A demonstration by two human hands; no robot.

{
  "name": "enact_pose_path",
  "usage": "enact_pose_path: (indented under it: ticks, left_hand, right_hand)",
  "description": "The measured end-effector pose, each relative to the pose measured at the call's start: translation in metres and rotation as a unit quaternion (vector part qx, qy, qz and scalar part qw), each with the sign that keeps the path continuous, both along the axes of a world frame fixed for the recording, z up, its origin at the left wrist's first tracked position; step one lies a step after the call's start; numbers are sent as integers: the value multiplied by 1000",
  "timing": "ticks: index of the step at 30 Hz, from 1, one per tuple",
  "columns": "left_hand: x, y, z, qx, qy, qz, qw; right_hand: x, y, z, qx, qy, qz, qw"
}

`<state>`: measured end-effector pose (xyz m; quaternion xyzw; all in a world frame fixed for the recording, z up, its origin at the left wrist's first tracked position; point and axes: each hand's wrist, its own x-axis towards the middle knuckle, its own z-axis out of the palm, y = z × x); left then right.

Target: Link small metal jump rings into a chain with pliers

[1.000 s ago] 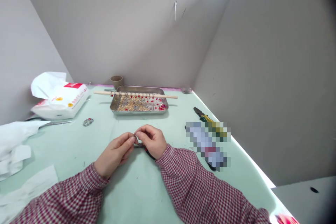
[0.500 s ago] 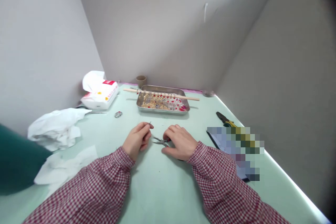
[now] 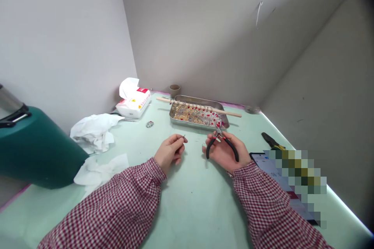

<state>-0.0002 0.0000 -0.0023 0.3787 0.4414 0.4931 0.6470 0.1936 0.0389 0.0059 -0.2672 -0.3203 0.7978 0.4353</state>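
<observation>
My left hand [image 3: 172,149] is closed in a pinch, with the thin dark tip of a small piece [image 3: 184,137] poking out between thumb and forefinger; its kind is too small to make out. My right hand [image 3: 226,157] is turned palm up and holds small pliers [image 3: 232,148] with black handles. The handles are spread toward me and the metal jaws point at the tray. Just beyond the hands, a metal tray [image 3: 198,125] contains gold, clear and red beads. A wooden stick [image 3: 235,114] lies across it, with small beaded pieces along its length.
At left stand a large green bottle [image 3: 43,151], crumpled tissues [image 3: 93,132] and a tissue pack [image 3: 136,105]. A small beaded piece [image 3: 150,124] lies on the table. Behind the tray is a cup [image 3: 174,90]. Right of my arm are a flat screen device [image 3: 288,181] and larger pliers [image 3: 268,140].
My right hand has turned from palm down to palm up, swinging the pliers' jaws from pointing left to pointing away. My left hand keeps its pinch. The whole view has shifted.
</observation>
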Motion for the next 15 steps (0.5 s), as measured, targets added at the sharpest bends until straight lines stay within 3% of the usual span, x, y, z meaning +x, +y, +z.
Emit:
enact_pose_path:
  ticks: [2,4,6,9,15]
  left_hand:
    - [0,0,1,2,-1,-1,1000]
    - [0,-1,2,-1,-4,-3,1000]
    - [-1,-1,3,-7,-4,-6,1000]
    - [0,-2,3,-3,4,-8,1000]
    - [1,-3,3,41,30,-3,999]
  right_hand:
    - [-4,-5,0,-46,52,48,996]
    - [-9,-10,1,-45,56,80,994]
    - [-14,-12,0,-2,30,79,996]
    - [-19,-13,-5,77,-91,53,991]
    - [-27,-20,-17,227,-287,15,931]
